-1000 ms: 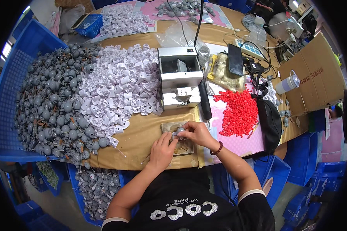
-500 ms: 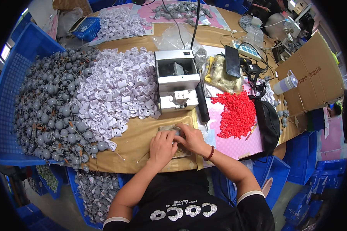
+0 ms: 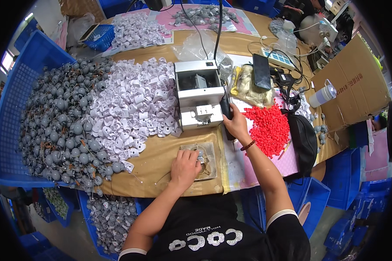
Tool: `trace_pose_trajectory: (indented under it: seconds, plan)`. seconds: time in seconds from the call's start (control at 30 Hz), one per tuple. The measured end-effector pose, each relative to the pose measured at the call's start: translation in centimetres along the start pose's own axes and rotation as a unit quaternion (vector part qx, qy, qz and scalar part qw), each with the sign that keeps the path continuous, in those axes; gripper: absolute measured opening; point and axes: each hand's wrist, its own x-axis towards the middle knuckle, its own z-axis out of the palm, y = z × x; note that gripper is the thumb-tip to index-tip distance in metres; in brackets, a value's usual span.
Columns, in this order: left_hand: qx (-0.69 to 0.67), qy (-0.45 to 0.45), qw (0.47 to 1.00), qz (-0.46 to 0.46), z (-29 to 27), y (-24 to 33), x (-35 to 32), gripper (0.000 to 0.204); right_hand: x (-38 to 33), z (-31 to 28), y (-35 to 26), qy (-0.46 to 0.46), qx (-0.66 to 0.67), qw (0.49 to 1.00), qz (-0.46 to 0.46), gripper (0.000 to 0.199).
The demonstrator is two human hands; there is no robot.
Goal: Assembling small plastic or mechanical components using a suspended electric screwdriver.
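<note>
Left hand (image 3: pixel 186 168) touches perhaps one part (image 3: pixel 201 158); right hand (image 3: pixel 237 125), one tool (image 3: pixel 225 105).

The worker wears a black short-sleeved T-shirt (image 3: pixel 204 213); white trim (image 3: pixel 283 215) edges the sleeves. Glittery white lettering (image 3: pixel 216 238) crosses the front. Dark-red beaded bracelet (image 3: pixel 248 145) circles the right wrist (image 3: pixel 244 138).

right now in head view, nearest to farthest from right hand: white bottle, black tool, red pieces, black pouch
1. Black tool: at the right hand
2. Red pieces: just to its right
3. Black pouch: right, past the red pieces
4. White bottle: farther right
</note>
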Motion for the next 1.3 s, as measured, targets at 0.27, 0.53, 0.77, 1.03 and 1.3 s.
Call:
trace_pose_trajectory:
  seconds: [0.27, 0.53, 0.77, 1.03, 1.3]
  plan:
    - [-0.007, -0.002, 1.000, -0.011, -0.1, -0.5, -0.3, 0.037, -2.9, -7.6, -11.8, 0.069, 0.492, 0.850, -0.176, 0.088]
    - [-0.009, 0.004, 1.000, -0.009, 0.2, -0.2, -0.1, 0.036, 0.7, -4.4, -15.9, 0.002, 0.422, 0.874, -0.242, 0.071]
    - [-0.009, -0.008, 1.000, -0.018, 0.1, -0.3, -0.1, 0.036, 2.8, -1.0, -15.4, -0.043, 0.389, 0.913, -0.116, 0.069]
    - [0.007, 0.017, 1.000, -0.003, 0.3, -0.5, -0.3, 0.036, -5.1, -2.8, -14.5, -0.132, 0.404, 0.899, -0.105, 0.087]
    - [0.018, 0.034, 0.999, -0.009, 0.5, -0.5, -0.1, 0.030, -8.3, -1.1, -12.8, -0.149, 0.431, 0.874, -0.167, 0.086]
